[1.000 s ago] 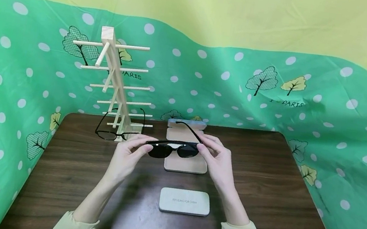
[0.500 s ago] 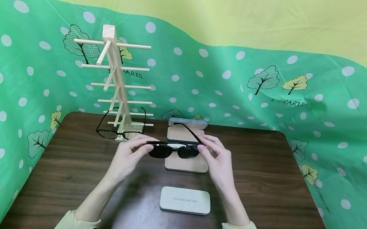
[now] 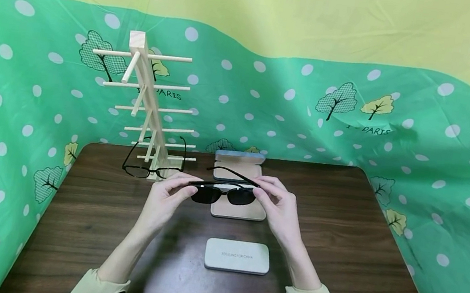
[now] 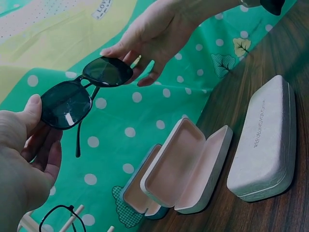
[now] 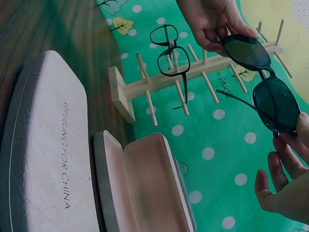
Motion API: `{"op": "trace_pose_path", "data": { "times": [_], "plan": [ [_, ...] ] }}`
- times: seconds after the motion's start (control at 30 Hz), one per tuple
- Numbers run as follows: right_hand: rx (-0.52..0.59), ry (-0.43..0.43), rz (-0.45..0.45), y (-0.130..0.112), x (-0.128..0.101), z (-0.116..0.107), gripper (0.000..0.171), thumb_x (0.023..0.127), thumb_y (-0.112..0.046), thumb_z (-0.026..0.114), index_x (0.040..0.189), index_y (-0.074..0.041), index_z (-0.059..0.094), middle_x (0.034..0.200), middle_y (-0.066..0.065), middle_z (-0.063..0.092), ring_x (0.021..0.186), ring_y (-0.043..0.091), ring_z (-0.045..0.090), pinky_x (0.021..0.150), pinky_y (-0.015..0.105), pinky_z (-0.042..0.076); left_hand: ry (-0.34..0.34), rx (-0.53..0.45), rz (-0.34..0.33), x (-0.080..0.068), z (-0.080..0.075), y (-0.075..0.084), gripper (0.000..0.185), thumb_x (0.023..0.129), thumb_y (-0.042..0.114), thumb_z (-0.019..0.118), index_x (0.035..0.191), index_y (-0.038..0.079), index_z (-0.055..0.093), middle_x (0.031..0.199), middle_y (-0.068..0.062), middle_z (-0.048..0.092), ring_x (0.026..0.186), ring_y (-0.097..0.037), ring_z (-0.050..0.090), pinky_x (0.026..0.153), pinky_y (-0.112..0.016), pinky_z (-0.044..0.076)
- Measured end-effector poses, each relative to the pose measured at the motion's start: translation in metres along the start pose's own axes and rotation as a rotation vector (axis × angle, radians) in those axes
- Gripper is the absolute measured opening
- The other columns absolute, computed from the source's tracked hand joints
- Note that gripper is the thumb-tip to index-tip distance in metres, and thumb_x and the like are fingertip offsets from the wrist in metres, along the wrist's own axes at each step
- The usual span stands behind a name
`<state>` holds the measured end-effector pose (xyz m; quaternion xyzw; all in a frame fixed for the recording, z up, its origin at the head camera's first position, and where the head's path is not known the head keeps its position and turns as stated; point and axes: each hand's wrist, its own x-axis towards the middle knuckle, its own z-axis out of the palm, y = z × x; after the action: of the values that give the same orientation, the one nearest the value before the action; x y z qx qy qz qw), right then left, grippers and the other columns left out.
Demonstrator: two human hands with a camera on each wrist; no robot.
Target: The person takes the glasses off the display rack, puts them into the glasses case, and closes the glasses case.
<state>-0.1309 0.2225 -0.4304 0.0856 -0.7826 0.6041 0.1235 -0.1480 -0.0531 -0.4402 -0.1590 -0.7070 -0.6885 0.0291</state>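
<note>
Black-framed sunglasses point(image 3: 223, 194) hang in the air between both hands, dark lenses facing me. My left hand point(image 3: 165, 202) pinches their left end between thumb and fingers. At the other end, my right hand point(image 3: 280, 211) pinches near the hinge. One temple point(image 3: 231, 170) slants inward behind the lenses, partly folded; the other temple's position is hard to make out. Below and behind the sunglasses, an open glasses case point(image 4: 179, 162) with a pinkish lining stands on the table. In the right wrist view both lenses point(image 5: 276, 104) show clearly.
A closed pale case point(image 3: 237, 257) lies nearer to me. Another open case, bluish point(image 4: 140, 186), sits behind the first open one. At the left stands a wooden peg rack point(image 3: 145, 87) with black-rimmed glasses point(image 3: 137, 171) on its low pegs. A patterned cloth point(image 3: 403, 116) hangs behind the table.
The temple on the right side has swung inward and lower, its tip moving left behind the lenses. Both hands stay almost in place with their hold on the sunglasses.
</note>
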Motion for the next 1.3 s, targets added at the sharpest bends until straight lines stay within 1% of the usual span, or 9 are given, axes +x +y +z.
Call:
{"op": "trace_pose_path", "data": {
  "times": [0.17, 0.3, 0.4, 0.67, 0.83, 0.93, 1.03, 1.17, 1.3],
  "plan": [
    [0.012, -0.002, -0.005, 0.001, -0.001, 0.0, 0.017, 0.096, -0.008, 0.072, 0.11, 0.0, 0.078, 0.118, 0.015, 0.07, 0.11, 0.005, 0.064, 0.085, 0.014, 0.053, 0.029, -0.045, -0.012, 0.0, 0.001, -0.002, 0.022, 0.094, 0.009, 0.075, 0.112, -0.004, 0.076, 0.108, -0.004, 0.075, 0.105, -0.009, 0.068, 0.09, -0.02, 0.057],
    [0.019, -0.01, -0.012, 0.002, -0.002, 0.001, 0.016, 0.096, -0.007, 0.072, 0.107, 0.001, 0.078, 0.117, 0.016, 0.069, 0.108, 0.004, 0.064, 0.084, 0.013, 0.052, 0.067, -0.079, -0.001, -0.001, 0.003, -0.004, 0.022, 0.091, 0.005, 0.076, 0.11, -0.007, 0.075, 0.112, -0.012, 0.073, 0.108, -0.012, 0.067, 0.09, -0.02, 0.058],
    [0.012, -0.019, -0.007, 0.003, -0.003, 0.0, 0.015, 0.096, -0.007, 0.072, 0.106, 0.002, 0.078, 0.117, 0.015, 0.069, 0.108, 0.004, 0.063, 0.085, 0.013, 0.052, 0.092, -0.087, 0.001, -0.001, 0.004, -0.006, 0.019, 0.09, 0.003, 0.077, 0.107, -0.005, 0.076, 0.116, -0.018, 0.069, 0.11, -0.013, 0.065, 0.09, -0.019, 0.057],
    [-0.034, -0.064, 0.026, 0.01, -0.005, -0.002, 0.014, 0.098, -0.01, 0.069, 0.105, 0.0, 0.076, 0.119, 0.013, 0.066, 0.111, 0.003, 0.06, 0.089, 0.013, 0.05, 0.159, -0.066, -0.073, 0.0, 0.008, -0.011, 0.018, 0.086, 0.006, 0.082, 0.101, -0.002, 0.077, 0.106, -0.004, 0.071, 0.102, -0.012, 0.064, 0.082, -0.017, 0.056],
    [-0.043, -0.1, 0.037, 0.016, -0.006, -0.005, 0.018, 0.1, -0.011, 0.066, 0.108, 0.003, 0.074, 0.121, 0.014, 0.064, 0.115, 0.004, 0.057, 0.091, 0.013, 0.049, 0.183, -0.055, -0.124, -0.001, 0.013, -0.017, 0.018, 0.086, 0.008, 0.082, 0.101, -0.001, 0.078, 0.107, -0.011, 0.072, 0.098, -0.011, 0.067, 0.081, -0.017, 0.055],
    [-0.059, -0.107, 0.037, 0.021, -0.006, -0.007, 0.018, 0.101, -0.011, 0.065, 0.109, 0.004, 0.074, 0.122, 0.015, 0.063, 0.115, 0.004, 0.056, 0.092, 0.012, 0.048, 0.183, -0.04, -0.143, 0.0, 0.017, -0.02, 0.017, 0.086, 0.009, 0.083, 0.101, 0.0, 0.079, 0.108, -0.016, 0.073, 0.095, -0.01, 0.067, 0.08, -0.017, 0.054],
    [-0.082, -0.116, 0.05, 0.026, -0.006, -0.01, 0.019, 0.102, -0.012, 0.064, 0.109, 0.004, 0.074, 0.122, 0.015, 0.063, 0.115, 0.004, 0.056, 0.092, 0.01, 0.046, 0.185, -0.017, -0.15, 0.001, 0.021, -0.024, 0.017, 0.087, 0.011, 0.082, 0.1, 0.001, 0.08, 0.107, -0.016, 0.073, 0.092, -0.008, 0.067, 0.078, -0.017, 0.053],
    [-0.144, -0.141, 0.072, 0.033, -0.005, -0.015, 0.022, 0.104, -0.013, 0.062, 0.111, 0.003, 0.074, 0.124, 0.017, 0.064, 0.116, 0.008, 0.056, 0.093, 0.011, 0.044, 0.184, 0.032, -0.169, 0.003, 0.026, -0.031, 0.017, 0.086, 0.013, 0.083, 0.099, 0.001, 0.08, 0.105, -0.014, 0.074, 0.09, -0.007, 0.065, 0.078, -0.016, 0.052],
    [-0.208, -0.171, 0.119, 0.043, -0.004, -0.021, 0.023, 0.105, -0.014, 0.059, 0.116, -0.001, 0.074, 0.126, 0.016, 0.064, 0.121, 0.017, 0.055, 0.095, 0.011, 0.041, 0.174, 0.116, -0.201, 0.004, 0.032, -0.041, 0.018, 0.086, 0.018, 0.085, 0.098, 0.006, 0.081, 0.106, -0.009, 0.074, 0.095, -0.006, 0.065, 0.082, -0.016, 0.051]
  ]
}}
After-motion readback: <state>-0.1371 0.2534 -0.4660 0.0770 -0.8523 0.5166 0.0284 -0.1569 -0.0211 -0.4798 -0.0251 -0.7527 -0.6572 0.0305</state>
